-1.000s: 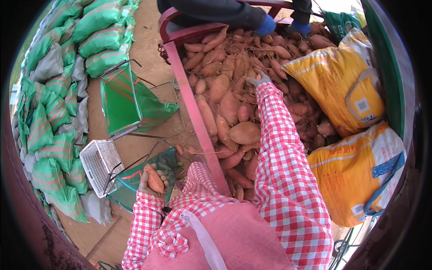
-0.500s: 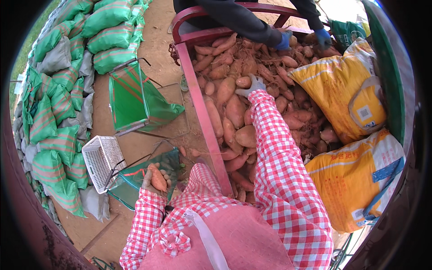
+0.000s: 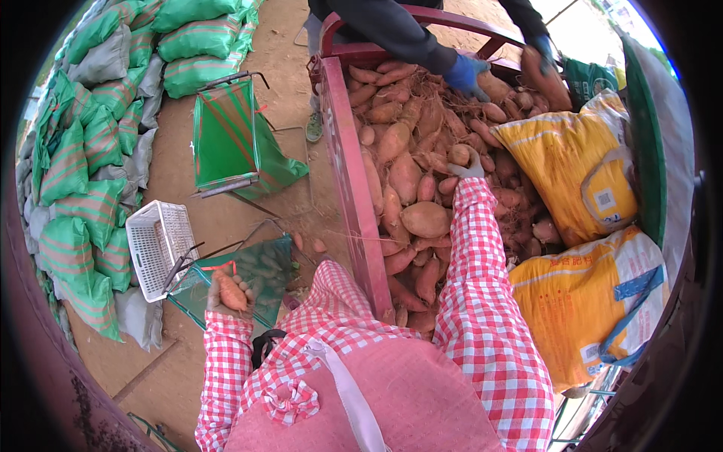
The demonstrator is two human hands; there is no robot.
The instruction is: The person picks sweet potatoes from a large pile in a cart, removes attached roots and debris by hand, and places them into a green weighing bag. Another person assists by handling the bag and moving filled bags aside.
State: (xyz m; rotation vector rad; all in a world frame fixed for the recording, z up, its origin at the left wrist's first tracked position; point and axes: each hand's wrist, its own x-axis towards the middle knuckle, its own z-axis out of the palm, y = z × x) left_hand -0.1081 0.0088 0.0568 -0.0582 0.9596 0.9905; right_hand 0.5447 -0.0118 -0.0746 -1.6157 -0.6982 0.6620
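My left hand [image 3: 215, 300] is closed round an orange sweet potato [image 3: 232, 292], held above a green mesh bag [image 3: 197, 290] that has several sweet potatoes inside. Reaching into the cart, my gloved right hand [image 3: 474, 167] has its fingers curled about a small round sweet potato [image 3: 458, 154] on top of the heap. The heap of sweet potatoes [image 3: 425, 219], with thin roots among them, fills the cart bed beneath that hand.
Across the cart a person in blue gloves [image 3: 462, 74] handles large sweet potatoes [image 3: 547, 80]. A red metal rail [image 3: 352, 196] edges the cart. Yellow sacks [image 3: 568, 173] lie at right. A white crate [image 3: 160, 245], a green bag on a frame [image 3: 226, 139] and stacked filled sacks [image 3: 86, 173] stand left.
My right hand has moved right and slightly nearer over the heap, now at a different small sweet potato. My left hand still holds its sweet potato. The other person has lifted a large one.
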